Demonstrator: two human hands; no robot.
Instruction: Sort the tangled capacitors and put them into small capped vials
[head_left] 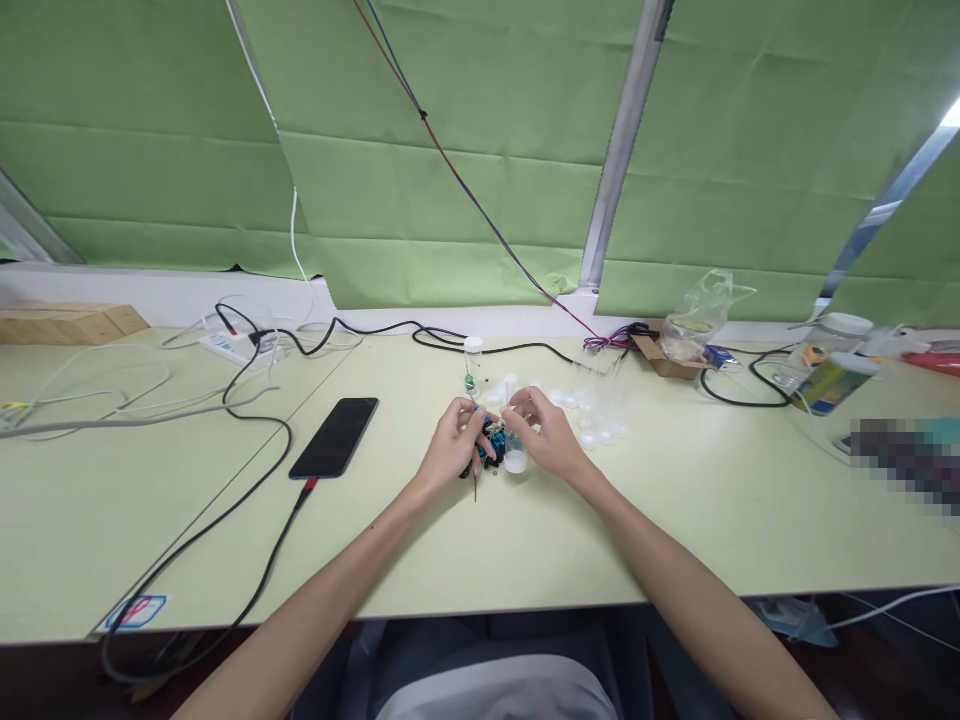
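Observation:
My left hand point(452, 440) is closed in a pinch above a small pile of blue and black parts point(493, 445). A thin dark stick-like piece point(475, 490) shows below its fingers; what exactly the pinch holds is too small to make out. My right hand point(553, 436) curls its thumb and fingers around a small clear vial point(516, 440), whose white round end points down toward me. Behind my left hand stands another clear vial point(472, 368) with a white cap and something green inside.
White caps and clear vials point(600, 410) lie scattered beyond my right hand. A black phone point(334, 438) on a charging cable rests at left. Cables, a power strip point(244, 347) and wooden blocks point(71, 323) line the back left. A cardboard box point(670, 358) and jar point(836, 382) stand right.

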